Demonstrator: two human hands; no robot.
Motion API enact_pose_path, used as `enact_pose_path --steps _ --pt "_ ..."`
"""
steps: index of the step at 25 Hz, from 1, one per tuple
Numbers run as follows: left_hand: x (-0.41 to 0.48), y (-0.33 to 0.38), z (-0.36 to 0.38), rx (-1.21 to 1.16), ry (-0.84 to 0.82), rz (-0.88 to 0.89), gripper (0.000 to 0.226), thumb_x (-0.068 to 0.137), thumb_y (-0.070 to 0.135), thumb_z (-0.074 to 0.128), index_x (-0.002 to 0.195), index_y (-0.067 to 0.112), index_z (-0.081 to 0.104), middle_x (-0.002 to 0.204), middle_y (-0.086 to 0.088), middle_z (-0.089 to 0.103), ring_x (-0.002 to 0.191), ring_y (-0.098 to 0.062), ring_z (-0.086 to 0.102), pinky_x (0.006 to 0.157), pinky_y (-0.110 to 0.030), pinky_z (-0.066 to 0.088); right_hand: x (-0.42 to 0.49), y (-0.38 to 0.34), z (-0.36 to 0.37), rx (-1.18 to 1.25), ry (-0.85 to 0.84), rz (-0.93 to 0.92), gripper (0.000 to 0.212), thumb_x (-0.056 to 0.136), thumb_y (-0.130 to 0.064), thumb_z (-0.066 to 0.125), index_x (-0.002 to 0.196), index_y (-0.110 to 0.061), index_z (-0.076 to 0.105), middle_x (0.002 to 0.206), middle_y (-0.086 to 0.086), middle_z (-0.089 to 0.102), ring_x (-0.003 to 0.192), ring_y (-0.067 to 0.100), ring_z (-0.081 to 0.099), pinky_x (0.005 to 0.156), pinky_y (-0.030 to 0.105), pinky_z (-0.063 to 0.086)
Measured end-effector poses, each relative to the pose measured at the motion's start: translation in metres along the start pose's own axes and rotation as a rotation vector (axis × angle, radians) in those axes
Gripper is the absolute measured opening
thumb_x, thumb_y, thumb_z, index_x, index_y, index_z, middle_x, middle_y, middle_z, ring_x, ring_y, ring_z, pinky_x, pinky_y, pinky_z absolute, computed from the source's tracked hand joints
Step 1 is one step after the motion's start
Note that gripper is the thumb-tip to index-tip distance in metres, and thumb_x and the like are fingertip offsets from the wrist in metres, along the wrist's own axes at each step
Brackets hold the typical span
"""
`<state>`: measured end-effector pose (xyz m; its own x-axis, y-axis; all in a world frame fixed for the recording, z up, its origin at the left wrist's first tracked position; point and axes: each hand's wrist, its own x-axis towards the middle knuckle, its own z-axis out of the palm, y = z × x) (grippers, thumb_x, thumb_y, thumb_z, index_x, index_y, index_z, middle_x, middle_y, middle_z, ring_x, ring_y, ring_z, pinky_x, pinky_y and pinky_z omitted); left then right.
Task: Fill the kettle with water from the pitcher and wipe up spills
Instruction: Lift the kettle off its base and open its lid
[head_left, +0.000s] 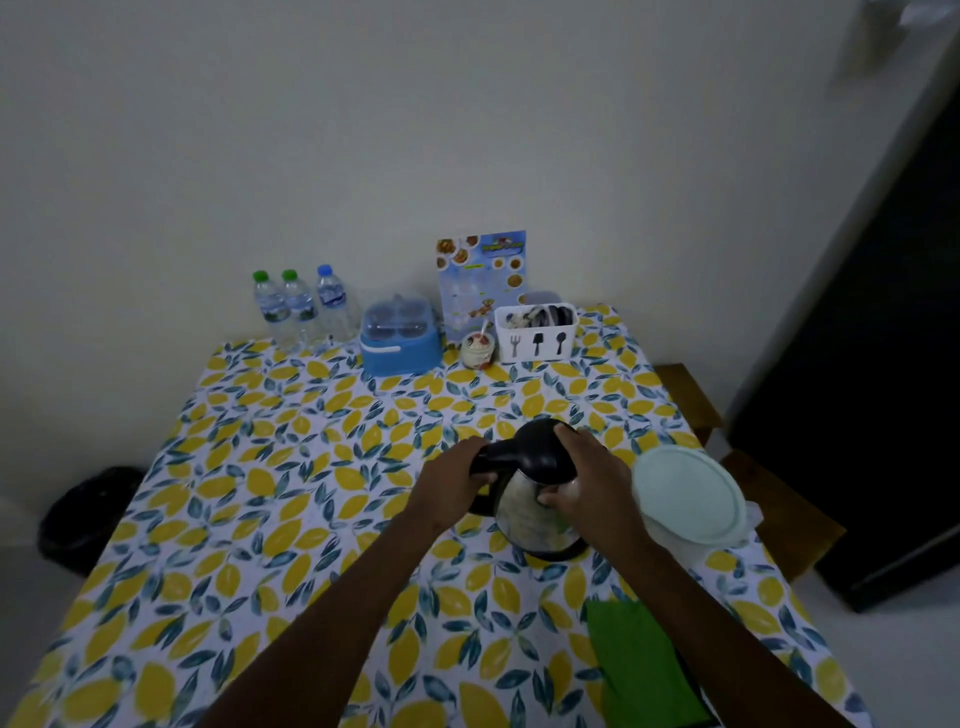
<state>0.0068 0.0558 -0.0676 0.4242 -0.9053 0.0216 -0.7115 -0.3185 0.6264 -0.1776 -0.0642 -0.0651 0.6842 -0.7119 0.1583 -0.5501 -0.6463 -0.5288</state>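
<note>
A steel kettle (527, 514) with a black lid and handle stands on the lemon-print tablecloth (291, 467), right of centre. My left hand (454, 480) is wrapped around its black handle. My right hand (584, 478) rests over the lid and the kettle's right side, fingers curled on the steel body. Just right of the kettle sits a pitcher with a pale round lid (688, 493), closed. A green cloth (641, 665) lies flat on the table near the front edge, below my right forearm.
Along the back wall stand three water bottles (301, 309), a blue lidded container (400, 338), a small jar (477, 349), a white cutlery holder (536, 332) and a menu card (480, 280). A black bin (85, 514) is on the floor at left; a dark cabinet (883, 364) at right.
</note>
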Motion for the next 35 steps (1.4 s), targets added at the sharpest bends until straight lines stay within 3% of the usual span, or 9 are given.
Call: enact_pose_path --steps 3,7,11,17,22,26,29,32,35 --pt "-0.037 -0.026 -0.02 -0.003 0.082 0.004 0.018 0.096 0.024 0.056 0.115 0.022 0.057 0.097 0.004 0.061 0.083 -0.013 0.055 0.069 -0.025 0.037 -0.018 -0.016 0.019 0.02 0.021 -0.133 0.098 0.07 -0.041 0.085 0.15 -0.016 0.034 0.156 0.007 0.037 0.143 0.028 0.035 0.115 0.052 0.032" --pt "-0.091 -0.065 -0.032 0.028 0.086 -0.037 0.029 0.097 0.031 0.052 0.122 0.018 0.056 0.111 -0.003 0.065 0.095 -0.021 0.062 0.075 -0.028 0.044 -0.039 -0.025 0.05 -0.102 -0.198 -0.142 0.102 0.08 -0.063 0.065 0.156 -0.019 0.013 0.164 -0.008 0.005 0.15 0.01 -0.005 0.122 0.044 0.007" --pt "-0.131 -0.101 -0.037 -0.007 0.09 -0.123 0.04 0.09 0.034 0.052 0.124 0.013 0.057 0.115 -0.008 0.067 0.101 -0.026 0.064 0.081 -0.031 0.046 -0.062 -0.037 0.088 -0.103 -0.363 -0.197 0.09 0.09 -0.06 0.052 0.157 -0.021 0.006 0.166 -0.006 0.002 0.153 0.014 -0.001 0.123 0.043 0.005" --pt "-0.133 -0.096 -0.037 -0.148 -0.015 -0.194 0.044 0.093 0.031 0.062 0.134 0.019 0.05 0.13 -0.005 0.058 0.119 -0.025 0.055 0.094 -0.032 0.043 -0.073 -0.039 0.103 -0.11 -0.301 -0.217 0.084 0.092 -0.055 0.051 0.156 -0.02 0.012 0.165 -0.005 0.003 0.151 0.015 0.001 0.121 0.051 0.015" --pt "-0.109 -0.044 -0.002 0.232 0.103 -0.279 0.082 0.082 0.075 0.045 0.144 0.022 0.038 0.144 0.0 0.05 0.133 -0.023 0.046 0.113 -0.053 0.031 -0.076 -0.035 0.106 -0.129 -0.288 -0.211 0.083 0.089 -0.069 0.027 0.156 -0.021 0.014 0.163 -0.008 -0.002 0.151 0.016 -0.001 0.12 0.053 0.015" --pt "-0.105 -0.037 -0.001 0.314 0.209 -0.28 0.07 0.087 0.065 0.045 0.139 0.02 0.044 0.129 -0.002 0.062 0.117 -0.023 0.059 0.101 -0.047 0.046 -0.076 -0.034 0.107 -0.071 -0.287 -0.198 0.081 0.091 -0.063 0.039 0.156 -0.022 0.014 0.162 -0.008 -0.002 0.151 0.017 -0.003 0.12 0.055 0.01" --pt "-0.113 -0.038 -0.014 -0.101 0.324 -0.219 0.043 0.097 0.045 0.038 0.133 0.024 0.048 0.111 -0.001 0.067 0.097 -0.019 0.065 0.085 -0.038 0.055 -0.077 -0.037 0.104 -0.082 -0.259 -0.224 0.083 0.092 -0.055 0.052 0.155 -0.023 0.008 0.163 -0.005 0.002 0.151 0.021 -0.004 0.12 0.054 0.008" --pt "-0.132 -0.045 -0.028 -0.615 0.408 -0.277 0.033 0.106 0.028 0.033 0.134 0.026 0.051 0.128 0.003 0.061 0.112 -0.008 0.061 0.089 -0.013 0.051 -0.081 -0.042 0.103 -0.135 -0.272 -0.29 0.085 0.09 -0.053 0.057 0.156 -0.031 0.006 0.163 -0.009 0.0 0.151 0.02 -0.005 0.12 0.054 0.006" --pt "-0.15 -0.05 -0.035 -0.917 0.503 -0.383 0.05 0.103 0.044 0.028 0.138 0.017 0.05 0.135 -0.004 0.059 0.125 -0.016 0.056 0.098 -0.022 0.052 -0.084 -0.044 0.105 -0.165 -0.286 -0.295 0.082 0.091 -0.051 0.057 0.156 -0.033 0.01 0.162 -0.01 -0.005 0.151 0.019 -0.007 0.121 0.053 0.005"
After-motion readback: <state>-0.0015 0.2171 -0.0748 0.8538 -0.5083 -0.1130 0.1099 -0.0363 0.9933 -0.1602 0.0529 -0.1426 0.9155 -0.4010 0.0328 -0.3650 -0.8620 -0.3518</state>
